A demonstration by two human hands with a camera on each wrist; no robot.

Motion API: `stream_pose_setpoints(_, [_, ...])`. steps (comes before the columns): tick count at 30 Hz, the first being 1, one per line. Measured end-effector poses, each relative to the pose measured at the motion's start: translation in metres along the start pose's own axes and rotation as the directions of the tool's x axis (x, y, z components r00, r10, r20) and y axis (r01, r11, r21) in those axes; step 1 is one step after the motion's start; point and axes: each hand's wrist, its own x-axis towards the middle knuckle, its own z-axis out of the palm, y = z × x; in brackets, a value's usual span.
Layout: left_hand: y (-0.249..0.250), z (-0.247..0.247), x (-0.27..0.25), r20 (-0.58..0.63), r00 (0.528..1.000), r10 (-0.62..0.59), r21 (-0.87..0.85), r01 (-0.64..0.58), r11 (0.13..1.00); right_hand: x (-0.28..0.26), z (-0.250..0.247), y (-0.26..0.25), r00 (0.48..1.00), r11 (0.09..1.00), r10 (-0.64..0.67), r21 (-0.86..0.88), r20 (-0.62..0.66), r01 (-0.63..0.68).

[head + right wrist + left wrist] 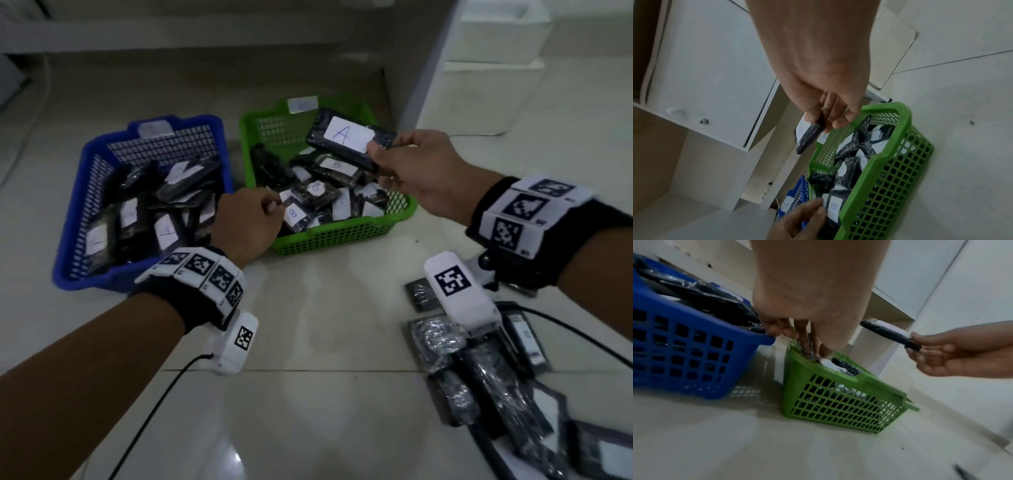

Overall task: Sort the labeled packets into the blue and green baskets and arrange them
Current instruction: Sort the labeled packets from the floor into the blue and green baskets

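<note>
My right hand [373,154] pinches a black packet with a white label marked A [342,135] and holds it in the air over the back of the green basket [342,236]. The same packet [807,138] hangs edge-on from those fingers in the right wrist view. My left hand [274,205] reaches into the green basket's near left corner, where its fingertips pinch a packet marked B [294,214]. The green basket holds several B packets. Left of it, the blue basket [68,240] holds several black packets with white labels.
A loose heap of black packets [479,370] lies on the tiled floor at the lower right, under my right forearm. White cabinet furniture [479,51] stands behind and right of the baskets. Thin black cables trail from both wrist cameras.
</note>
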Motion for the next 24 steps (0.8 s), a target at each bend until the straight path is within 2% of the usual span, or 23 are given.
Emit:
stream_pose_setpoints(3, [-0.013,-0.013,-0.016,-0.129,0.992,0.003,-0.081,-0.013,0.997,0.005,0.038,0.006,0.995,0.998,0.041,-0.049,0.091,-0.037])
stream_pose_setpoints(6, [-0.037,-0.042,-0.049,-0.163,0.986,0.031,-0.061,-0.042,0.997,0.011,0.104,0.009,0.970,0.996,0.085,-0.041,0.229,-0.078])
stream_pose_setpoints(11, [-0.080,-0.066,-0.125,-0.057,0.993,-0.099,-0.024,0.098,0.995,0.013,0.210,0.007,0.916,0.990,0.129,0.003,0.379,-0.141])
stream_pose_setpoints(15, [-0.097,-0.070,-0.166,0.102,0.985,-0.139,-0.036,0.143,0.989,0.017,0.256,0.010,0.902,0.977,0.139,0.094,0.408,-0.193])
stream_pose_setpoints(17, [-0.097,-0.066,-0.180,0.150,0.980,-0.130,-0.020,0.135,0.991,0.013,0.262,0.017,0.909,0.996,0.078,0.004,0.410,-0.087])
stream_pose_setpoints(19, [-0.092,-0.061,-0.185,0.176,0.976,-0.124,-0.022,0.130,0.991,0.008,0.253,0.022,0.920,0.978,-0.071,-0.155,0.386,0.141])
stream_pose_setpoints(21, [-0.080,-0.053,-0.180,0.194,0.979,-0.066,-0.036,0.075,0.997,-0.002,0.230,0.026,0.885,0.927,-0.180,-0.226,0.430,0.298])
stream_pose_setpoints(24, [-0.053,-0.030,-0.173,0.182,0.982,0.056,-0.090,-0.041,0.995,-0.029,0.173,0.030,0.812,0.873,-0.227,-0.257,0.538,0.414])
